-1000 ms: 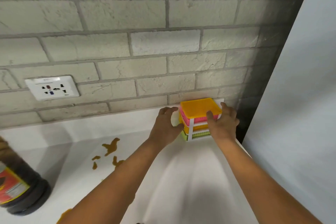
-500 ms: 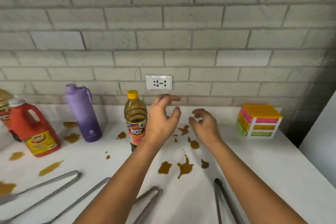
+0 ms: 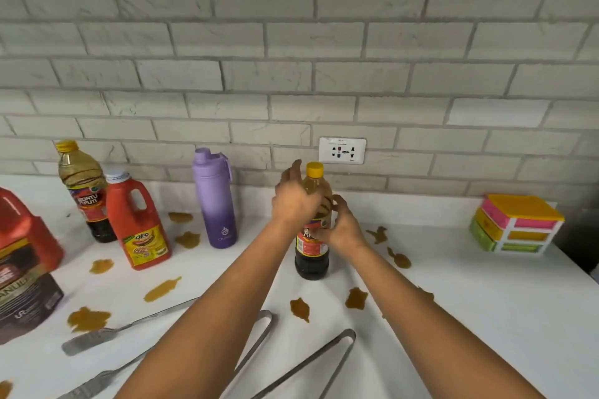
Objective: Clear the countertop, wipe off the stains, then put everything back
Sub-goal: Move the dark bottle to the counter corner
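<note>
Both hands are now on the yellow-capped vinegar bottle (image 3: 313, 223) in the middle of the countertop. One second ago they held the small coloured drawer organizer (image 3: 516, 224) in the right corner; half a second ago they hovered free above the stains. Now the left hand (image 3: 293, 201) wraps the bottle's shoulder and the right hand (image 3: 342, 228) grips its label. The organizer stands alone by the wall.

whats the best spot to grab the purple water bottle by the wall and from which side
Grip the purple water bottle round its straight middle body, coming from the front. It stands upright with bare counter before it, while the wall lies behind and the red jug to its left. The lid loop is likely a weaker hold.
</note>
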